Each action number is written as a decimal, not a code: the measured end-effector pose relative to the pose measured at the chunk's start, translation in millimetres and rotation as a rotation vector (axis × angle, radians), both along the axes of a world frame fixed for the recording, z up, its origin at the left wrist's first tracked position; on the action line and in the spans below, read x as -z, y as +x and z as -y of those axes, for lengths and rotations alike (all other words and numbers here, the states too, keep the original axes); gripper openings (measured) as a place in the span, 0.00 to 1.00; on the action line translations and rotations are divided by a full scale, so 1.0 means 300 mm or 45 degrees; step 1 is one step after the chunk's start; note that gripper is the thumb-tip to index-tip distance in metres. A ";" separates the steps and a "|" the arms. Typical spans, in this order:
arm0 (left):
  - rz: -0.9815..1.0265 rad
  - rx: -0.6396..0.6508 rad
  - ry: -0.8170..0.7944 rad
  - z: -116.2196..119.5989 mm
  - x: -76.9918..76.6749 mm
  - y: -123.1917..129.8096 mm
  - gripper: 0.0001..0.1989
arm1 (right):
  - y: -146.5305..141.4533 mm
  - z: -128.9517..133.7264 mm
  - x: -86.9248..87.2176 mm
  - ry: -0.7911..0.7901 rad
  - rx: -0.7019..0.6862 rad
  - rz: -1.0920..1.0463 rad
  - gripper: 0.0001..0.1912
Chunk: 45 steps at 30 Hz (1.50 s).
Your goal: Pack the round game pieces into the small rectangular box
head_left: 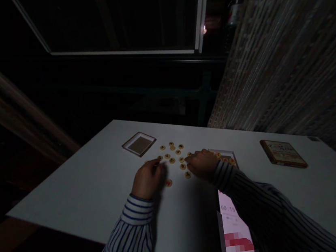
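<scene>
Round, pale Chinese chess pieces [172, 160] with dark characters lie scattered on the white table [101, 183] between my hands. One piece with a red character [169, 182] lies nearer to me. At the left of the group, my left hand [148, 179] is closed, its index fingertip by a dark-lettered piece [160, 158]. My right hand [202, 164] is also closed at the right side, its fingertips close to a piece [181, 159]. Dim light and the fingers hide whatever either hand may hold. Beyond my right wrist, several red-lettered pieces [225, 160] lie in a shallow box [236, 159].
An open shallow tray or lid [139, 143] lies at the back left. A patterned flat box [283, 153] sits on the right. Under my right forearm, a lit phone [228, 208] shows a timer. String curtains [247, 51] hang beyond the table.
</scene>
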<state>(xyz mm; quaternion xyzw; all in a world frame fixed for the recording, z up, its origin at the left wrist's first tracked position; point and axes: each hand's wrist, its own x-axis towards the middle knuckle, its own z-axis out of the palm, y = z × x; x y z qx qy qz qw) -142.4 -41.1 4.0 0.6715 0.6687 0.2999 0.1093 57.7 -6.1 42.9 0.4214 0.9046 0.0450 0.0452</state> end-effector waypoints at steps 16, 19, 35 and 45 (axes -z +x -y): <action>-0.050 -0.207 -0.014 -0.051 0.068 -0.214 0.19 | -0.182 -0.056 0.014 -0.003 -0.163 -0.051 0.15; -0.067 -0.196 -0.026 -0.066 0.096 -0.224 0.18 | -0.220 -0.072 0.016 -0.013 -0.173 -0.040 0.14; -0.015 -0.144 0.108 -0.068 0.171 -0.232 0.18 | -0.397 -0.183 0.100 -0.053 -0.314 -0.058 0.15; 0.029 -0.156 0.173 -0.076 0.200 -0.228 0.17 | -0.454 -0.209 0.127 -0.074 -0.325 -0.059 0.14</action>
